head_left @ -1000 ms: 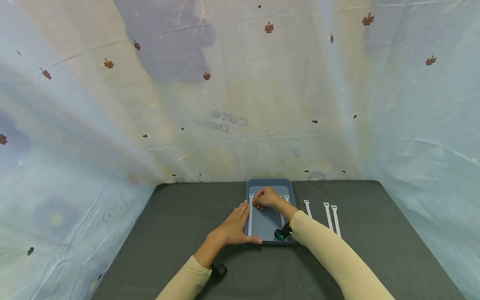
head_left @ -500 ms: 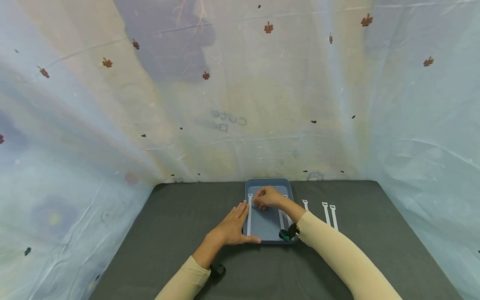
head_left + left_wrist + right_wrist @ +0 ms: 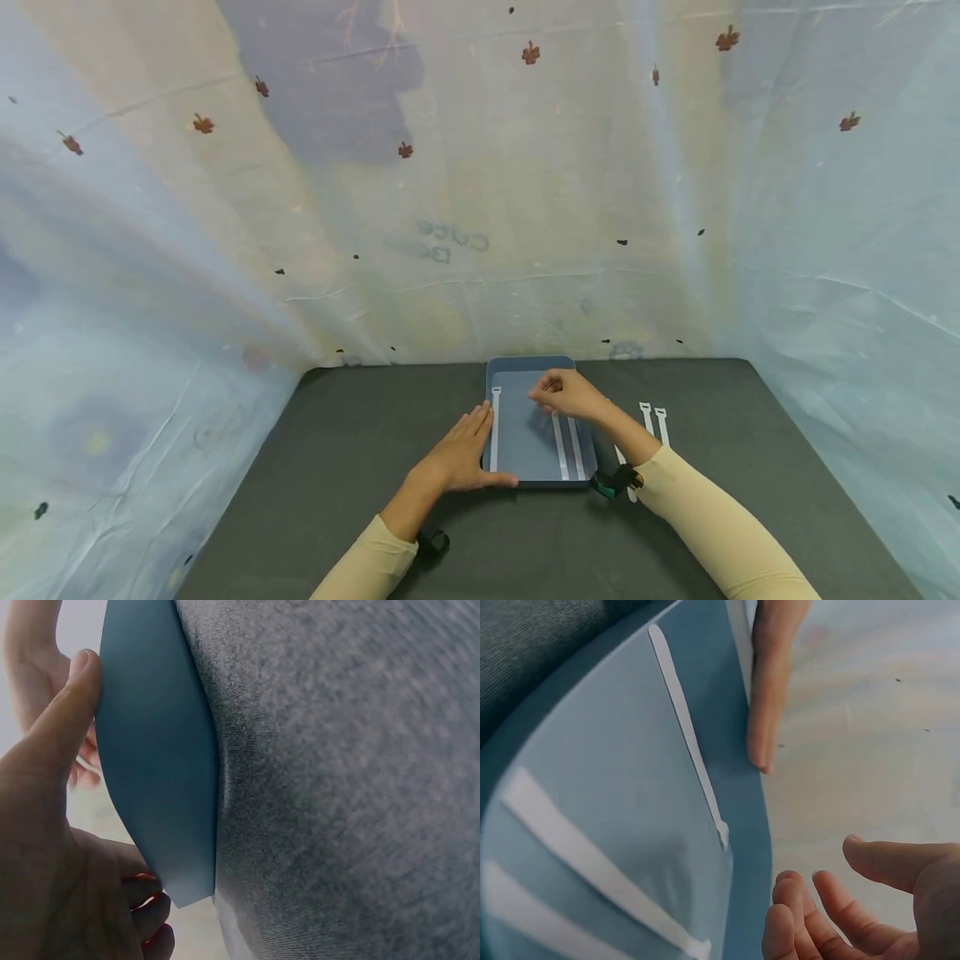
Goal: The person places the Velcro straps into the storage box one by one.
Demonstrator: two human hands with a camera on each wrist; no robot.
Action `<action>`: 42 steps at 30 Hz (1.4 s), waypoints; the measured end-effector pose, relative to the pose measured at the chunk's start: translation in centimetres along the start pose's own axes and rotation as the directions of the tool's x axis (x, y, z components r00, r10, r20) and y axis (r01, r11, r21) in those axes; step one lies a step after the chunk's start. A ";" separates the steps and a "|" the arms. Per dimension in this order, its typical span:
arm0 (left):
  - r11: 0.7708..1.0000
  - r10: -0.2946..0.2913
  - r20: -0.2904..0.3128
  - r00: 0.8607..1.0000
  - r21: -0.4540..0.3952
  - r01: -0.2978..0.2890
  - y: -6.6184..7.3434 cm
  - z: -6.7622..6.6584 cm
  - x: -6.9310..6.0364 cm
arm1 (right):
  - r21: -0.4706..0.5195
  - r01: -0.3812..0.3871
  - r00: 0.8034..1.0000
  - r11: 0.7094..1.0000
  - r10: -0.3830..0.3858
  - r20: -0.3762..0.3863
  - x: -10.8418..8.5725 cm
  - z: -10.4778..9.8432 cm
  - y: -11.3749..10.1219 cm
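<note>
A shallow blue-grey tray (image 3: 531, 364) lies on the dark table. Inside it, one white strap with a slotted head (image 3: 495, 433) runs along the left side, and two similar straps (image 3: 561, 454) lie side by side at the right. My left hand (image 3: 463, 454) rests against the tray's near left corner, fingers along the left side and thumb along the front. The left wrist view shows that hand touching the tray wall (image 3: 157, 750). Above the tray's right half hovers my right hand (image 3: 567, 393); in the right wrist view its fingers (image 3: 840, 907) are loosely bent and hold nothing.
More white straps (image 3: 647, 415) lie on the table (image 3: 720, 467) right of the tray, partly hidden by the right forearm. A printed sheet (image 3: 480, 317) hangs behind the table, close to the tray's far edge, and along both sides.
My right hand has moved right, away from the left strap, and its forearm has swung right, uncovering more of the two right straps in the tray. The left hand stays at the corner.
</note>
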State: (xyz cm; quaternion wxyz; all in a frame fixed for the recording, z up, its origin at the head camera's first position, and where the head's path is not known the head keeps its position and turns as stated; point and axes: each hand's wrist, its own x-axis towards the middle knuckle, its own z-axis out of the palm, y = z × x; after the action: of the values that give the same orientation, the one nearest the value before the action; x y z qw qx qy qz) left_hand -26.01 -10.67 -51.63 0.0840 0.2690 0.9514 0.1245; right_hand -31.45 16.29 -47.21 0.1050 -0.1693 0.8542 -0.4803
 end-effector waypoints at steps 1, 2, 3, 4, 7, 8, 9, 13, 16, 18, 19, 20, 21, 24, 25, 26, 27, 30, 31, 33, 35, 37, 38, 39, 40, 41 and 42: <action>1.000 -0.001 -0.001 1.000 -0.002 0.001 0.0 0.0 0.0 | -0.003 0.005 1.000 1.000 -0.005 -0.010 -0.4 -0.3 0.1; 1.000 -0.001 -0.003 1.000 -0.005 0.001 0.0 0.0 -0.1 | -0.004 0.009 1.000 1.000 -0.009 -0.017 -0.7 -0.5 0.2; 1.000 -0.002 -0.005 1.000 -0.008 0.002 -0.1 0.0 -0.1 | -0.004 0.011 1.000 1.000 -0.011 -0.028 -1.1 -0.8 0.4; 1.000 -0.002 -0.007 1.000 -0.008 0.001 -0.2 0.0 -0.1 | 0.000 0.006 0.999 1.000 -0.006 -0.041 -1.4 -1.1 0.5; 1.000 0.005 -0.014 1.000 -0.012 -0.005 -0.4 0.1 -0.2 | 0.000 -0.003 0.997 1.000 0.003 -0.078 -2.2 -1.8 1.0; 1.000 0.009 -0.016 1.000 -0.016 -0.009 -0.4 0.1 -0.2 | -0.002 -0.002 0.996 1.000 0.002 -0.088 -2.5 -2.1 1.2; 1.000 0.013 -0.017 1.000 -0.016 -0.013 -0.5 0.1 -0.2 | -0.009 -0.004 0.995 1.000 0.003 -0.100 -2.8 -2.3 1.3; 0.999 0.025 -0.016 1.000 -0.024 -0.026 -0.8 0.0 -0.4 | -0.012 -0.004 0.991 1.000 0.002 -0.136 -3.9 -3.0 2.1; 0.999 0.023 -0.010 1.000 -0.029 -0.023 -0.9 0.0 -0.4 | 0.006 -0.004 0.989 1.000 0.005 -0.149 -4.6 -3.5 2.6; 0.999 0.020 -0.006 1.000 -0.032 -0.020 -0.9 -0.1 -0.5 | 0.019 -0.006 0.988 1.000 0.009 -0.156 -5.1 -3.9 2.9; 0.999 0.018 -0.004 1.000 -0.035 -0.018 -0.9 -0.1 -0.5 | 0.025 -0.013 0.987 1.000 0.017 -0.162 -5.3 -4.1 3.1; 0.999 0.018 -0.003 1.000 -0.037 -0.018 -0.9 -0.1 -0.5 | 0.028 -0.018 0.985 0.999 0.022 -0.169 -5.5 -4.3 3.2; 0.999 0.018 -0.002 1.000 -0.038 -0.018 -0.9 -0.2 -0.6 | 0.027 -0.025 0.983 0.999 0.029 -0.179 -5.7 -4.5 3.4; 0.999 0.017 0.000 1.000 -0.033 -0.017 -0.9 -0.3 -0.6 | 0.037 -0.043 0.979 0.998 0.050 -0.200 -6.4 -5.1 3.9; 0.999 0.017 0.002 1.000 -0.027 -0.017 -0.9 -0.3 -0.6 | 0.042 -0.051 0.977 0.998 0.058 -0.206 -6.6 -5.3 4.1; 1.000 0.018 0.001 1.000 -0.024 -0.018 -0.8 -0.2 -0.6 | 0.043 -0.055 0.975 0.998 0.063 -0.214 -6.9 -5.6 4.2; 1.000 0.021 -0.002 1.000 -0.024 -0.021 -0.8 -0.2 -0.5 | 0.046 -0.060 0.973 0.997 0.069 -0.222 -7.2 -5.8 4.4; 1.000 0.021 -0.003 1.000 -0.022 -0.021 -0.8 -0.1 -0.4 | 0.042 -0.074 0.967 0.996 0.082 -0.242 -8.0 -6.5 5.1; 0.999 0.022 -0.006 1.000 -0.024 -0.022 -0.8 -0.1 -0.4 | 0.041 -0.084 0.964 0.996 0.091 -0.251 -8.3 -6.7 5.3; 0.999 0.022 -0.010 1.000 -0.029 -0.022 -0.8 0.0 -0.4 | 0.031 -0.099 0.960 0.995 0.104 -0.261 -8.8 -7.0 5.7; 0.999 0.022 -0.008 1.000 -0.027 -0.022 -0.8 0.0 -0.4 | 0.017 -0.116 0.956 0.993 0.117 -0.270 -9.2 -7.2 6.1; 0.999 0.024 -0.009 1.000 -0.030 -0.024 -0.7 0.0 -0.4 | 0.014 -0.128 0.951 0.992 0.126 -0.281 -9.7 -7.4 6.5; 0.999 0.025 -0.008 1.000 -0.030 -0.025 -0.7 0.0 -0.3 | 0.011 -0.127 0.951 0.992 0.124 -0.282 -9.8 -7.6 6.7; 0.999 0.028 -0.008 1.000 -0.032 -0.028 -0.7 0.0 -0.3 | 0.005 -0.129 0.950 0.992 0.125 -0.286 -10.1 -7.6 6.9; 0.999 0.028 -0.006 1.000 -0.035 -0.028 -0.6 0.0 -0.4 | 0.001 -0.131 0.948 0.991 0.125 -0.292 -10.3 -7.7 7.1; 0.999 0.028 -0.006 1.000 -0.038 -0.028 -0.6 0.0 -0.4 | -0.005 -0.132 0.947 0.991 0.125 -0.297 -10.5 -7.8 7.3; 0.999 0.027 -0.004 1.000 -0.040 -0.027 -0.6 0.0 -0.4 | -0.005 -0.136 0.945 0.991 0.128 -0.300 -10.7 -8.0 7.5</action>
State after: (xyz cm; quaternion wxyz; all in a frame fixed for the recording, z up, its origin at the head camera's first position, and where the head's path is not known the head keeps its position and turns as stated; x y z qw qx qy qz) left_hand -25.97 -11.33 -51.74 0.0862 0.2797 0.9452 0.1448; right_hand -25.77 30.29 -49.32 0.0041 -0.0385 0.8757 -0.4814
